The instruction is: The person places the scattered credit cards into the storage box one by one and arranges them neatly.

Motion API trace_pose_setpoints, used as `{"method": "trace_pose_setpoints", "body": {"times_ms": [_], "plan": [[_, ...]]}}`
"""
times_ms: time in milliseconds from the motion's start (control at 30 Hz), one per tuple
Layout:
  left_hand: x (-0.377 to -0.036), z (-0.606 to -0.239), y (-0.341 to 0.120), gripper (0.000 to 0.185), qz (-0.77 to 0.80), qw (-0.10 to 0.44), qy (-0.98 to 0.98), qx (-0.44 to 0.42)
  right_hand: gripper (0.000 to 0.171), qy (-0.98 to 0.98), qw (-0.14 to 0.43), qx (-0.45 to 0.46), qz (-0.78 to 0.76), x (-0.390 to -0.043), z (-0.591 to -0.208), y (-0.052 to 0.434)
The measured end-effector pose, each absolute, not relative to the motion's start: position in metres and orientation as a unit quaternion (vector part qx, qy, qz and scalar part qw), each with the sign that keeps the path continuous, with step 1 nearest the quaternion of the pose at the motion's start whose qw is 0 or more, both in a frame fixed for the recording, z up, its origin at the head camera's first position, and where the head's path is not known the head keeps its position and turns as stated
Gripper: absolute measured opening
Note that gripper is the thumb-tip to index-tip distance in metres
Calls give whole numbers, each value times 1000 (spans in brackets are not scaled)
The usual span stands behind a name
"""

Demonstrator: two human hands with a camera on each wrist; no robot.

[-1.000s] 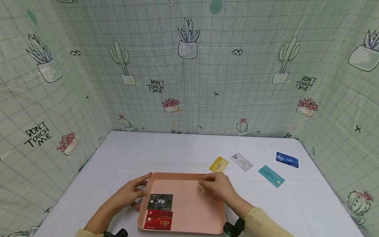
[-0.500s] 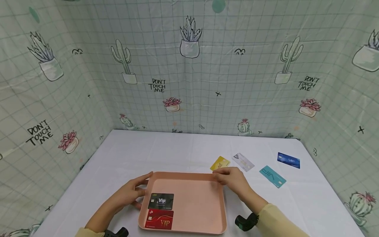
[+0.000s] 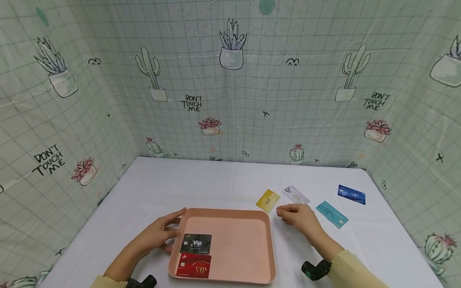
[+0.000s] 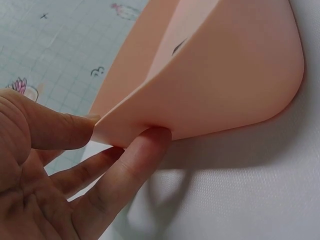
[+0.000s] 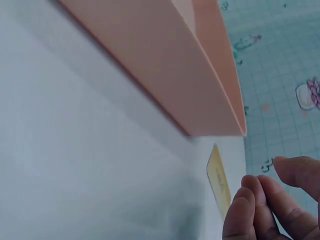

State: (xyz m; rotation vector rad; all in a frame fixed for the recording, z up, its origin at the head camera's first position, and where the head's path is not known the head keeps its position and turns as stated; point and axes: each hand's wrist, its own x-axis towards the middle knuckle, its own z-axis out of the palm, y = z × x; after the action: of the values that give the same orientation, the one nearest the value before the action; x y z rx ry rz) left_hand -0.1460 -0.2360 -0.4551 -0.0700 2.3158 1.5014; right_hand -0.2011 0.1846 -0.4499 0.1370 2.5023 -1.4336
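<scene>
My left hand [image 3: 158,232] holds the left side of a shallow pink tray [image 3: 237,248], its fingers against the outer wall and far corner, as the left wrist view [image 4: 200,85] shows. In the tray, a black VIP card [image 3: 201,244] lies above a red VIP card [image 3: 194,266] at the left. My right hand [image 3: 300,218] hovers off the tray's far right corner, fingers loosely bent, thumb apart, nothing between them. Nearest to it are a yellow card [image 3: 268,200] and a white card [image 3: 294,194], partly hidden by the hand.
A teal card [image 3: 333,215] lies right of the right hand, and a blue VIP card [image 3: 351,195] lies farther back. White cloth [image 3: 180,180] covers the table. Patterned curtains [image 3: 252,92] enclose the back and sides.
My right hand has moved right, from over the tray's far right part to outside its corner. The left hand stays at the tray, and both cards inside lie unmoved.
</scene>
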Motion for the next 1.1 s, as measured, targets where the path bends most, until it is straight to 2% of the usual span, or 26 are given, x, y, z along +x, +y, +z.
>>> {"method": "trace_pose_setpoints", "body": {"times_ms": [500, 1100], "plan": [[-147, -455, -233, 73, 530, 190, 826, -38, 44, 880, 113, 77, -455, -203, -467, 243], [-144, -453, -233, 73, 533, 190, 824, -32, 56, 889, 105, 109, -433, -197, -461, 309]]}}
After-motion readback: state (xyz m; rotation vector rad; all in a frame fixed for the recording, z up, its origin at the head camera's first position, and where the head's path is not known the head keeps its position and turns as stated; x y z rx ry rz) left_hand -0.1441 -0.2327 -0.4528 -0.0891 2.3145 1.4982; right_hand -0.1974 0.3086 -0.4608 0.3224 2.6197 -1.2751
